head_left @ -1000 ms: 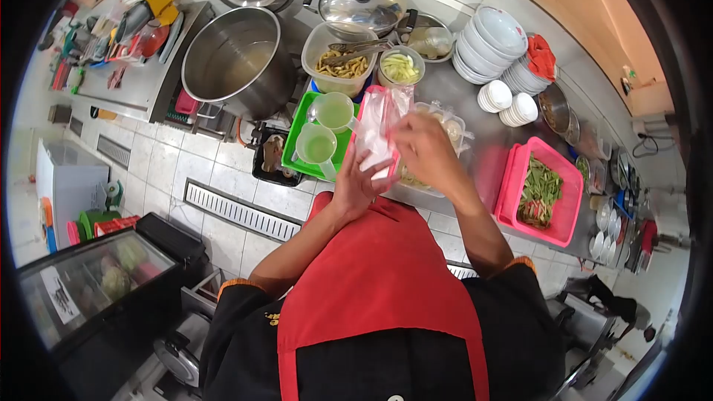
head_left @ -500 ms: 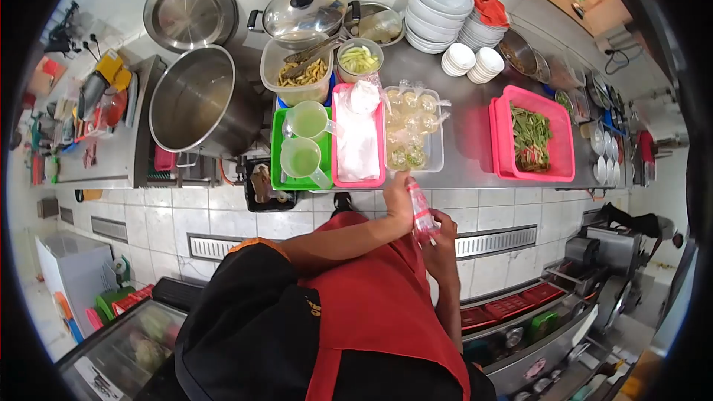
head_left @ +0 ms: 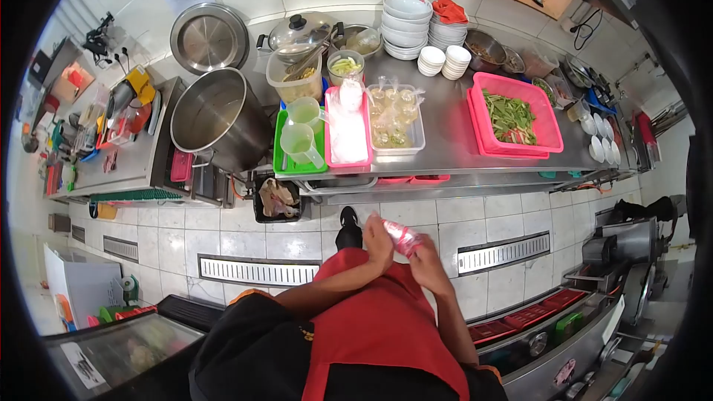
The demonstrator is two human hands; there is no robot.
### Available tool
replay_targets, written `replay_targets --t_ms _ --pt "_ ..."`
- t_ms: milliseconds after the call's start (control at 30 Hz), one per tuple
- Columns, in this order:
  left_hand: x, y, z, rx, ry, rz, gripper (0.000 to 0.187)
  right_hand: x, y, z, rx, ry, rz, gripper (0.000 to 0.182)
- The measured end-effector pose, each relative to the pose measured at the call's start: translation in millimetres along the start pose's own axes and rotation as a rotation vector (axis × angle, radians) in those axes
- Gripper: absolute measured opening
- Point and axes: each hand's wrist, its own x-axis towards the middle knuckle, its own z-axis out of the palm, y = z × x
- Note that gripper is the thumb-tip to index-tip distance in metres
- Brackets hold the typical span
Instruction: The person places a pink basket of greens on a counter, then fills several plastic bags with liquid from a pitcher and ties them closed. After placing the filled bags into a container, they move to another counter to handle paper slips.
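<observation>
A clear plastic packet with pink-red print is between my two hands, in front of the red apron and out from the counter edge. It looks like a pack of plastic bags, though blur hides what is inside. My left hand is closed at its upper left end, and my right hand grips the lower right end. On the counter beyond, tied clear bags of pale liquid sit in a clear plastic tub. Beside them, a pink tray holds white plastic.
A green tray carries two measuring jugs. A tall steel pot stands at left. Pink baskets with cut greens, stacked bowls and a lidded pan line the steel counter. A black bin sits below.
My hands and the packet have come back from the counter edge toward my body. The packet lies more sideways. The view has shifted, showing more floor and the counter's lower shelf.
</observation>
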Motion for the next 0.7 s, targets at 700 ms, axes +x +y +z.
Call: replay_targets --t_ms 700 --pt "47.8 97.8 0.2 0.456 -0.553 1.130 0.033 47.9 -12.2 -8.6 0.879 0.015 0.505 0.013"
